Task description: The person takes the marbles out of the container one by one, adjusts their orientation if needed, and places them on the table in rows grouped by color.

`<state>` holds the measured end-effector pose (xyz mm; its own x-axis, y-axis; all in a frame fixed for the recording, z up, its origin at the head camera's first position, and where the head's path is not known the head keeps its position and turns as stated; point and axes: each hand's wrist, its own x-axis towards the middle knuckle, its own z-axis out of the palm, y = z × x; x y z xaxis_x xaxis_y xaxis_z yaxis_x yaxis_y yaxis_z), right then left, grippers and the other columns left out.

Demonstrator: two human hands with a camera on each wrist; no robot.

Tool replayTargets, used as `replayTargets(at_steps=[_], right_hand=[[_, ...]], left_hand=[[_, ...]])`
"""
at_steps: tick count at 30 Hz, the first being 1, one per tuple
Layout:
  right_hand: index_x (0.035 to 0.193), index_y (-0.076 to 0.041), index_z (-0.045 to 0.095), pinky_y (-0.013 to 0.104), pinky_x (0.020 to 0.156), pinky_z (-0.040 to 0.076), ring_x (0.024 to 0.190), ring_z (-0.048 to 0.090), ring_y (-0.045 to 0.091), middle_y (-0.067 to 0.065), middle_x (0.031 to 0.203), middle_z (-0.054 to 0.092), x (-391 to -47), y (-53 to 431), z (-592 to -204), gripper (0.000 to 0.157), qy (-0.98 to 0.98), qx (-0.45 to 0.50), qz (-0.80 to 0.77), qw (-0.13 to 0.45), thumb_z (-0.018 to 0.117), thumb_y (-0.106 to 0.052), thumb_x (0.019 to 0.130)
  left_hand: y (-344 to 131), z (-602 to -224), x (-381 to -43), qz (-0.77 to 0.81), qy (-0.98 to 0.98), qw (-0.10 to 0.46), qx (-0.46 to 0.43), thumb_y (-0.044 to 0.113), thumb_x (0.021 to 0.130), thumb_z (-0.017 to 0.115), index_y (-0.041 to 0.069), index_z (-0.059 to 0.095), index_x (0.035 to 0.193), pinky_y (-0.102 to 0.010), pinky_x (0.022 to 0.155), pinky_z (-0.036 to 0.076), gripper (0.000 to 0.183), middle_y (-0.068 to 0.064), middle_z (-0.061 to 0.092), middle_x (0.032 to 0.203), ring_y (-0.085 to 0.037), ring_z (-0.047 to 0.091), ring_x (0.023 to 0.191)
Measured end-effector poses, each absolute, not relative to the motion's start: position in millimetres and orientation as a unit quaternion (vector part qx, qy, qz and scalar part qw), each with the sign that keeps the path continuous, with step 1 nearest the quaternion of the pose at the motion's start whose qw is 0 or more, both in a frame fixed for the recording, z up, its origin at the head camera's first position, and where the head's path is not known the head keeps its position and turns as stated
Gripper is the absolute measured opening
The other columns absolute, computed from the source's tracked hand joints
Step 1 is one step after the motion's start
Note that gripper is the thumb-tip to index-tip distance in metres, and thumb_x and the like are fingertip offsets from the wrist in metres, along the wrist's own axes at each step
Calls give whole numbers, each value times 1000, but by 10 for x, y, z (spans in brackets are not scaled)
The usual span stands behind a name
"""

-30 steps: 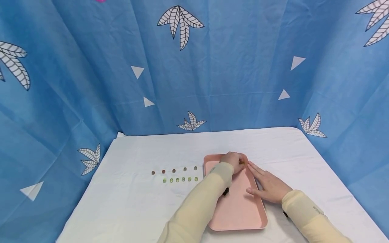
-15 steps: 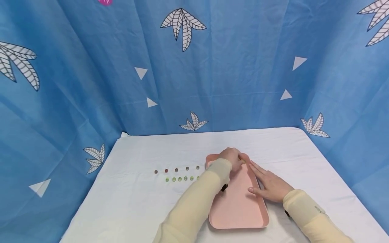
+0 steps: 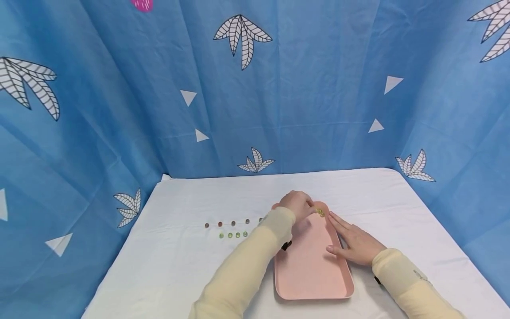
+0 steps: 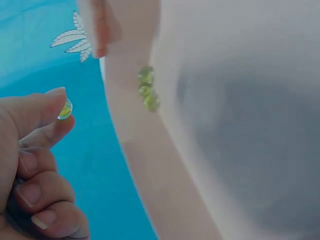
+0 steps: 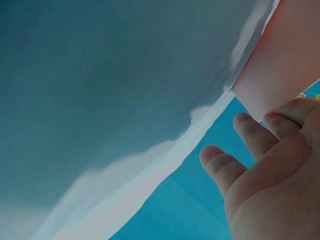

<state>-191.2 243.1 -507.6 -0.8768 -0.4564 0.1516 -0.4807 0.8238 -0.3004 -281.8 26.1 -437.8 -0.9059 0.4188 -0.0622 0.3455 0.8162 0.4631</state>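
Note:
My left hand (image 3: 296, 204) is over the far end of a pink tray (image 3: 312, 266). Its thumb and index finger pinch a clear marble (image 4: 65, 109) with a yellow-green core, while the other fingers curl into the palm. Several similar yellow-green marbles (image 3: 320, 212) lie together in the tray's far right corner; in the left wrist view these marbles (image 4: 146, 76) sit against the wall. My right hand (image 3: 358, 244) rests along the outside of the tray's right wall with straight fingers, its fingertips close to the far corner.
Left of the tray, a back row of brown and grey marbles (image 3: 233, 223) lies on the white tablecloth (image 3: 167, 266). A front row of green marbles (image 3: 237, 235) is partly hidden by the left sleeve (image 3: 235, 270). Behind the table hangs a blue curtain (image 3: 311, 110).
My left hand has drawn back and left from the tray's far right corner, uncovering the yellow-green marbles there. The right hand stays at the right wall. The head view has shifted slightly.

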Motion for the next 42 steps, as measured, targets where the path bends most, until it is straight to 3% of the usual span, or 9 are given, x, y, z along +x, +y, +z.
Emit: replayTargets(at_steps=[8,18,22,25,29,42], right_hand=[[152,-6,26,52,102,37,132,41,36,11,157,25,-1919,2440,-5051,91,-956,240,168,28,60,-59,87],[152,-7,24,52,103,36,133,41,35,10,157,23,-1928,2452,-5069,92,-956,241,164,21,58,-62,87],[151,-5,27,52,101,38,130,43,36,11,156,25,-1923,2457,-5084,92,-954,247,165,36,57,-63,87],[151,-5,28,52,100,39,130,44,36,12,155,27,-1920,2458,-5090,91,-953,249,165,45,58,-62,87],[151,-4,28,52,100,38,131,43,36,13,156,27,-1918,2451,-5090,91,-953,249,168,43,58,-62,87],[152,-6,25,50,104,36,134,40,34,11,157,24,-1936,2443,-5092,94,-954,249,166,28,56,-65,86]], left_hand=[[85,-4239,-2771,216,948,21,232,38,89,69,25,76,100,-26,86,48,18,12,70,101,-10,63,98],[-292,-4151,-2735,234,946,1,226,35,90,68,23,75,104,-31,86,48,19,8,71,95,-12,62,94],[-464,-4148,-2722,242,948,3,206,36,90,68,23,75,105,-29,76,48,21,7,67,83,-11,57,81],[-604,-4158,-2720,249,950,9,188,36,90,69,23,74,107,-29,72,47,22,8,65,86,-10,54,79],[-811,-4178,-2718,252,952,6,171,36,90,68,23,74,107,-30,72,47,22,7,66,92,-11,54,82],[-1617,-4299,-2616,272,957,-32,97,31,87,72,20,76,99,-36,75,47,17,4,68,90,-15,54,80]])
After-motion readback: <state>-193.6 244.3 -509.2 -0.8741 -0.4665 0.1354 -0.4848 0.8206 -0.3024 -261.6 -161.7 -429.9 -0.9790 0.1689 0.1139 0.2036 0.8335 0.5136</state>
